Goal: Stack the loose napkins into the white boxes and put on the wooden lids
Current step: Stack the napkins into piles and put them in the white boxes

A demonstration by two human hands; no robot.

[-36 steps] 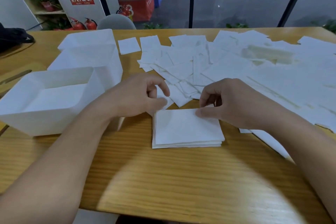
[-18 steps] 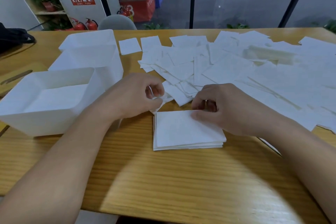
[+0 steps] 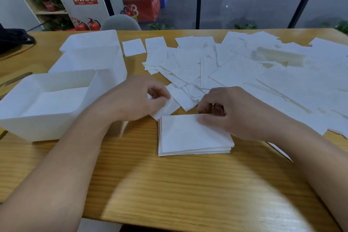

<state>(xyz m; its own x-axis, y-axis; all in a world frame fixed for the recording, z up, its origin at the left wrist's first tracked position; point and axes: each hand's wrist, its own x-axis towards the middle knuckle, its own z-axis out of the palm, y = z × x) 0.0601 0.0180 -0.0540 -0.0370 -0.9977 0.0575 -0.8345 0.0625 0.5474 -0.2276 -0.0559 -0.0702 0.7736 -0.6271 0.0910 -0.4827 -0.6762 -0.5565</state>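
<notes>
A squared stack of white napkins (image 3: 190,137) lies on the wooden table in front of me. My right hand (image 3: 231,113) rests on the stack's far right corner, thumb flat on the top sheet and fingers curled at its far edge. My left hand (image 3: 139,100) pinches a single loose napkin (image 3: 167,108) just left of the stack's far corner. Several loose napkins (image 3: 235,73) lie spread over the right and far side of the table. Three white boxes stand at the left: the nearest (image 3: 43,103) holds napkins, with a second (image 3: 94,62) and a third (image 3: 90,39) behind it.
A wooden lid (image 3: 11,79) lies at the far left, partly behind the nearest box. A black bag (image 3: 13,37) sits at the table's far left corner. A grey chair back (image 3: 120,22) shows beyond the far edge. The table's near edge (image 3: 169,220) runs below my forearms.
My left hand has curled its fingers round a loose napkin and lifted its edge. My right hand slid a little nearer onto the stack's corner.
</notes>
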